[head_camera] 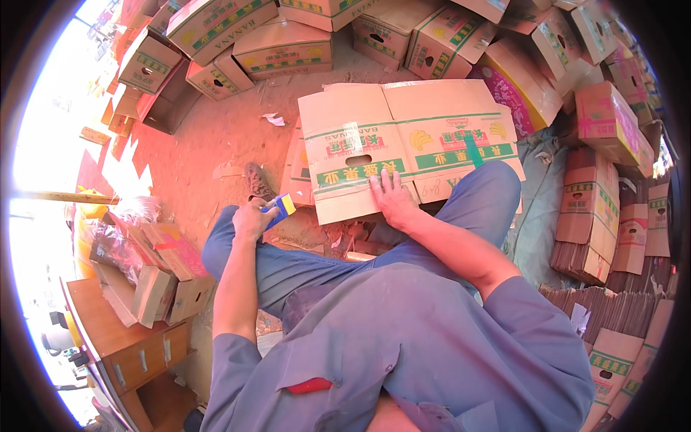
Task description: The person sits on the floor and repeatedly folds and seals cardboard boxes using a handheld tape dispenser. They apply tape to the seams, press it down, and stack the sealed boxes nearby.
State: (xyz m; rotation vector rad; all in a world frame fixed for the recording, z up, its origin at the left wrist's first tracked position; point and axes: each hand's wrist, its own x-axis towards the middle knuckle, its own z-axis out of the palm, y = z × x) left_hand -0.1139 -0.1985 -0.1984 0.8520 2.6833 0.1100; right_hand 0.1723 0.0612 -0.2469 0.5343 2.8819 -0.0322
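Observation:
A flattened cardboard banana carton (345, 116) lies tilted before me, over my lower legs, with green printed bands and a hand hole. My right hand (393, 200) rests with spread fingers on its near edge. In my left hand (252, 217) is a small blue tool with a yellow edge (283, 208), possibly a scraper or tape cutter; its exact kind cannot be told. The tool is held to the left of the carton, apart from it. A strip of green tape (474, 151) crosses the carton's printed side. Part of another carton (298, 162) shows beneath its left side.
Assembled cartons (283, 48) are piled across the far side. Stacks of flattened cartons (587, 216) stand at the right. A wooden desk (108, 313) holding open boxes is at the lower left. Scraps of paper (274, 119) lie on the dirt floor (205, 146).

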